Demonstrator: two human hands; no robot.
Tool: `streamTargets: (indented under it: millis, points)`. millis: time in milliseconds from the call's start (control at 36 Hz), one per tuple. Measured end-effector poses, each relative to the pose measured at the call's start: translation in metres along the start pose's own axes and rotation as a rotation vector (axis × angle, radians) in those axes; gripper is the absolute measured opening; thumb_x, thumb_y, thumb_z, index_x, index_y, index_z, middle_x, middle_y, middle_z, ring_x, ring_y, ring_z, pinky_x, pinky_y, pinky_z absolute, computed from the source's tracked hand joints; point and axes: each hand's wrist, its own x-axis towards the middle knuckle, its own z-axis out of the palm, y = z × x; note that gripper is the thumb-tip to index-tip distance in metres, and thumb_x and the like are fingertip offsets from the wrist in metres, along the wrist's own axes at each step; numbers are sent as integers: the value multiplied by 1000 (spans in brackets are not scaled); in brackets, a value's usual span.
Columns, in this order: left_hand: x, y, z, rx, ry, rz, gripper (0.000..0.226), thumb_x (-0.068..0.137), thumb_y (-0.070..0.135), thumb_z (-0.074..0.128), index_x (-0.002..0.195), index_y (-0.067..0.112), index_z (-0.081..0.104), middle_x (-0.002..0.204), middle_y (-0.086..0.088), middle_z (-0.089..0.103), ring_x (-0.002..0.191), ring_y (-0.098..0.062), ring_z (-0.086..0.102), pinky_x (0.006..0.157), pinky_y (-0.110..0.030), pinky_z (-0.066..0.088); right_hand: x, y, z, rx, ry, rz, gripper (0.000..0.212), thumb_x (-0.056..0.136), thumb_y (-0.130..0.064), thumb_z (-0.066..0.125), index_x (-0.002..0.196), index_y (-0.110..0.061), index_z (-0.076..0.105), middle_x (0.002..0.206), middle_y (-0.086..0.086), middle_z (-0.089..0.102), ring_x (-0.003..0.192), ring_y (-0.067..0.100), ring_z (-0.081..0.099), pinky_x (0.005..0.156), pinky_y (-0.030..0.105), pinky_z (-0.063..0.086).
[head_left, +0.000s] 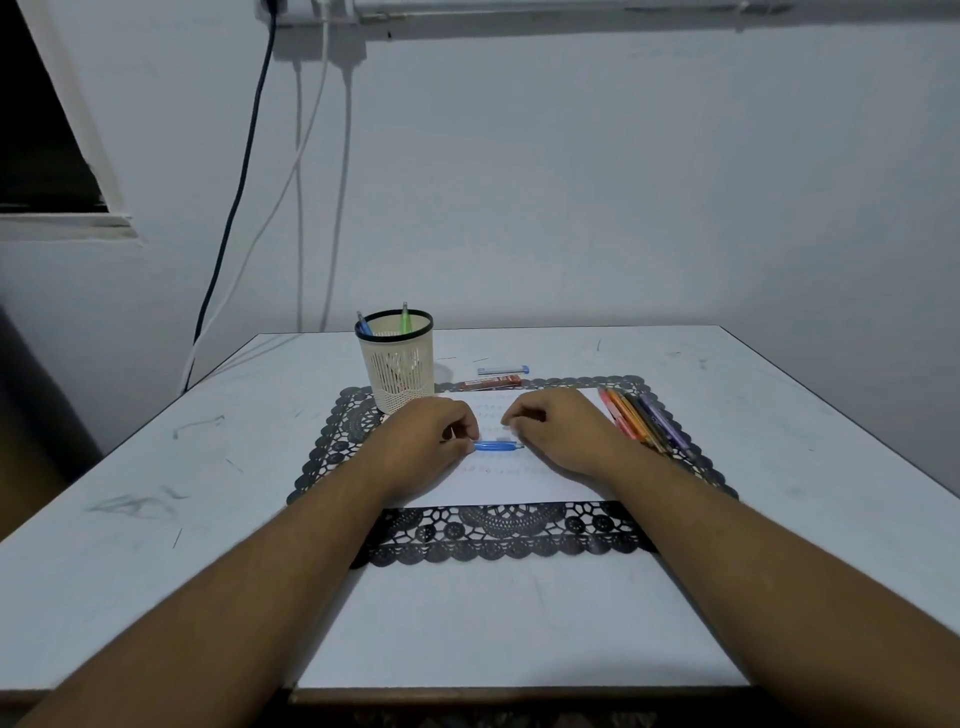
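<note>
Sideways lay the short blue plastic pen (496, 446); my left hand (431, 441) pinched its left end, my right hand (558, 434) curled beside the other end, grip unclear.

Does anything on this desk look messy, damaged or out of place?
Only the table: dark scribble marks smudge its left side. The pens, paper and the blue pencil in the left hand lie tidy.

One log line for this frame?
left hand pinches blue pen end | right hand curled by pen tip, grip unclear | pen horizontal over paper
</note>
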Motion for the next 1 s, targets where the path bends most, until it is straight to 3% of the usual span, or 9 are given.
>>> streamTargets:
  millis: [83, 167, 361, 750, 1000]
  points:
    - [0, -1, 1, -12, -1, 0, 10, 92, 24, 74, 88, 31, 69, 86, 17, 66, 82, 1, 59, 71, -30, 54, -5, 9, -11, 52, 28, 20, 15, 101, -21, 67, 92, -28, 76, 97, -13, 73, 90, 3, 65, 72, 20, 44]
    - [0, -1, 1, -14, -7, -3, 9, 92, 23, 73, 89, 31, 70, 86, 17, 65, 82, 1, 59, 71, -31, 55, -11, 18, -22, 153, -26, 65, 16, 95, -15, 74, 83, -25, 78, 81, -12, 75, 75, -4, 68, 61, 9, 46]
    - [0, -1, 1, -7, -9, -6, 9, 93, 24, 72, 89, 32, 69, 87, 18, 65, 83, 0, 60, 70, -28, 54, -10, 15, -20, 186, -120, 81, 13, 91, -12, 79, 81, -21, 79, 72, -12, 75, 60, -8, 63, 53, 5, 43]
    - [0, 0, 0, -7, -13, 0, 6, 94, 24, 72, 92, 30, 70, 88, 18, 65, 82, 2, 59, 70, -25, 51, -6, 16, -15, 37, -127, 53, 12, 93, -19, 76, 83, -24, 76, 67, -25, 68, 60, -11, 58, 51, 5, 40]
    - [-1, 1, 2, -42, -31, -19, 19, 92, 19, 69, 80, 33, 64, 87, 18, 67, 83, -1, 60, 67, -24, 48, -3, 24, -22, 4, -129, 71, 12, 93, -19, 77, 81, -21, 76, 71, -24, 71, 63, -11, 62, 51, 5, 41]
